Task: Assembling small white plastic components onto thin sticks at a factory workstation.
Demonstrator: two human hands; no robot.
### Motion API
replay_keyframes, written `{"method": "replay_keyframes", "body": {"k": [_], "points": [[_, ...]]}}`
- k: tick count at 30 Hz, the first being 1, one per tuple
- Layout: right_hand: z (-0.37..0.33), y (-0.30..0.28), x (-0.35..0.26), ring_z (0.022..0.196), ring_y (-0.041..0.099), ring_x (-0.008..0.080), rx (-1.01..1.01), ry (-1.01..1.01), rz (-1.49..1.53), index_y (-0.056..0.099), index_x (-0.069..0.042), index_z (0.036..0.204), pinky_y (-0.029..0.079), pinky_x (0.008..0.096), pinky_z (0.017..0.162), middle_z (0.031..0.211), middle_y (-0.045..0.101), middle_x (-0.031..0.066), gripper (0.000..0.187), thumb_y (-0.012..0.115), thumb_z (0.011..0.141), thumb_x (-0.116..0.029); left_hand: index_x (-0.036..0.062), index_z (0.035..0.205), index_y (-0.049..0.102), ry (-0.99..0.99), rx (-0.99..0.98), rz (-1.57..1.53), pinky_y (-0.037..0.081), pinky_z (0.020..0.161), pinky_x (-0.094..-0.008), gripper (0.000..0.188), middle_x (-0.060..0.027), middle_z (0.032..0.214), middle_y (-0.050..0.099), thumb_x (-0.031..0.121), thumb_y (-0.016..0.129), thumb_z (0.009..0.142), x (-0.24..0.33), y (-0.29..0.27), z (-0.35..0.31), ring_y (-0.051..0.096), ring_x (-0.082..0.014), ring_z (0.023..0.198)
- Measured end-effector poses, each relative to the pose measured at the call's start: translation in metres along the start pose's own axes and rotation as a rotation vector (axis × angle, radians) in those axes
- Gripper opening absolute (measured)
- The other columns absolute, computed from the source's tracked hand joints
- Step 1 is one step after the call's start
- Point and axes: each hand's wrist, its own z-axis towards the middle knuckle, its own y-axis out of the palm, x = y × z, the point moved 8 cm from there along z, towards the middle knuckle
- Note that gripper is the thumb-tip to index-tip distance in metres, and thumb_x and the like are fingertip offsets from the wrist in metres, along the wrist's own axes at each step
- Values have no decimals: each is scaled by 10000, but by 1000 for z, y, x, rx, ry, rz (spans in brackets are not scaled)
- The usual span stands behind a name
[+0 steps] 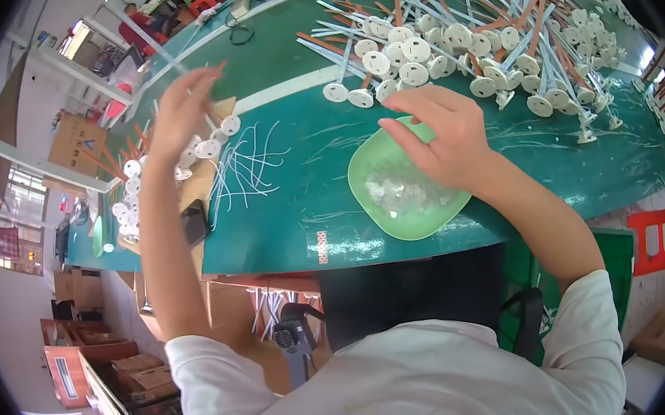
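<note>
My left hand [182,114] is raised over the left part of the table, smeared by motion. A bit of orange shows at its fingertips, but what it holds, if anything, I cannot make out. Beneath and beside it lie white round-headed parts [207,149] with orange strips, on cardboard. My right hand [449,138] hovers over a light green bowl [417,228], thumb and forefinger apart with nothing visible between them. Small clear pieces [402,189] lie in the bowl. Thin white ties [246,171] are strewn between the two hands.
A large heap of white discs with blue and orange strips [484,44] covers the table's [312,154] far right. A dark phone-like object [194,222] lies at the left. Below the front edge stands a grey device [292,337]. Another person [147,26] sits far left.
</note>
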Motion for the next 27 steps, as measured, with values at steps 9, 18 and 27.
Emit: {"method": "replay_keyframes", "body": {"k": [9, 18, 27], "points": [[3, 1, -4, 762, 684, 275, -29, -20, 8, 683, -28, 945, 546, 347, 646, 897, 705, 116, 203, 779, 769, -57, 136, 1246, 634, -245, 125, 898, 510, 851, -430, 406, -213, 1020, 685, 381, 593, 925, -97, -102, -30, 669, -373, 971], [-4, 9, 4, 787, 692, 273, -117, 0, -8, 689, -28, 874, 565, 347, 682, 900, 710, 103, 144, 770, 759, -54, 94, 1214, 644, 374, 6, 260, 516, 784, -419, 406, -179, 975, 645, 230, 714, 838, 57, 119, -16, 640, -346, 831], [-3, 13, 7, 766, 687, 267, -156, 12, 26, 684, -22, 856, 560, 341, 650, 895, 711, 98, 143, 770, 742, -27, 53, 1077, 665, 434, 60, 104, 507, 693, -393, 216, -140, 860, 658, 125, 688, 874, 51, 179, -11, 645, -319, 755]]}}
